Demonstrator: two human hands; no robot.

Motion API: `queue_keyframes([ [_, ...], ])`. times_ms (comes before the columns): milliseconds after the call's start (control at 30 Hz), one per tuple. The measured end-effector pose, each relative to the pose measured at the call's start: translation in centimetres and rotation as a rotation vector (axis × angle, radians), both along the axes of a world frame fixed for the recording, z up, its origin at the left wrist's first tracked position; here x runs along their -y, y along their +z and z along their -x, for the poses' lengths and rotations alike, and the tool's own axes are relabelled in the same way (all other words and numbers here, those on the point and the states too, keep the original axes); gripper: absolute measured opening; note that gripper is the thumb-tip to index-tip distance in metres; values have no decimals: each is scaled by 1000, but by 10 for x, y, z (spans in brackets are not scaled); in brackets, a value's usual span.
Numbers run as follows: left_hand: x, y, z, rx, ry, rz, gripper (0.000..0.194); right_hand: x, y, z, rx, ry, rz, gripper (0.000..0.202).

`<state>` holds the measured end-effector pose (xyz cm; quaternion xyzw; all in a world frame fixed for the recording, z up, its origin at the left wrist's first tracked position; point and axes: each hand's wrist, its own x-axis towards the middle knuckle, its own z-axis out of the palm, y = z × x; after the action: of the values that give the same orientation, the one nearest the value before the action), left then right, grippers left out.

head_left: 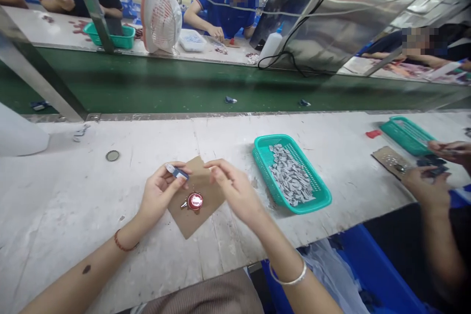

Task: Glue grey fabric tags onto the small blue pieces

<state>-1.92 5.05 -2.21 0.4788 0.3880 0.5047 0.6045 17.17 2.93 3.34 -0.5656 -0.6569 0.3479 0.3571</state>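
Dark-blue and white, a small piece (180,173) sits pinched between thumb and fingers of the left hand (159,192), held above the upper left edge of a brown card (186,225). Right hand (237,194) raised over the card's right side, thumb and forefinger close together, near the piece but apart from it; cannot tell whether these fingers grip anything tiny. On the card, between the hands: a shiny red round object (195,201). Card lies flat, set at an angle on the whitish, stained table (73,206). Right of it, a green basket (265,176) with many small grey pieces (292,176) heaped inside. To the left, a round metal cap (112,155). Beyond the table edge, a green belt (158,86) carries two small dark items (231,100). Far right, a co-worker's hands (427,189) near a second card (390,161) and another green basket (399,138).
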Motion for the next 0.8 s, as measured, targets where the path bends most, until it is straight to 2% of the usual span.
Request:
queue_keyframes([
  [67, -6, 0, 3, -70, 67, 10, 32, -8, 7, -42, 204, -169, -74, 28],
  [133, -11, 0, 4, -124, 90, 27, 34, -20, 10, -88, 482, -373, -51, 31],
  [167, -13, -1, 2, -138, 80, 36, 36, -27, 9, -109, 644, -427, 24, 33],
  [267, -12, -2, -7, -147, 10, 45, 38, -48, 2, -158, 793, -478, 131, 30],
  [367, -9, 1, -18, -158, -60, 40, 38, -66, -6, -178, 894, -470, 179, 24],
  [500, -19, 10, -28, -194, -100, -7, 39, -74, -13, -181, 997, -450, 169, 24],
  [600, -54, 14, -28, -319, -31, -119, 44, -73, -14, -182, 1024, -404, 141, 25],
  [667, -91, 14, -25, -537, 62, -193, 46, -71, -14, -183, 1025, -365, 123, 25],
  [700, -112, 14, -23, -723, 126, -225, 45, -70, -14, -183, 1023, -348, 114, 24],
  [800, -173, 14, -16, -934, 241, -254, 36, -67, -13, -182, 1001, -296, 94, 22],
])
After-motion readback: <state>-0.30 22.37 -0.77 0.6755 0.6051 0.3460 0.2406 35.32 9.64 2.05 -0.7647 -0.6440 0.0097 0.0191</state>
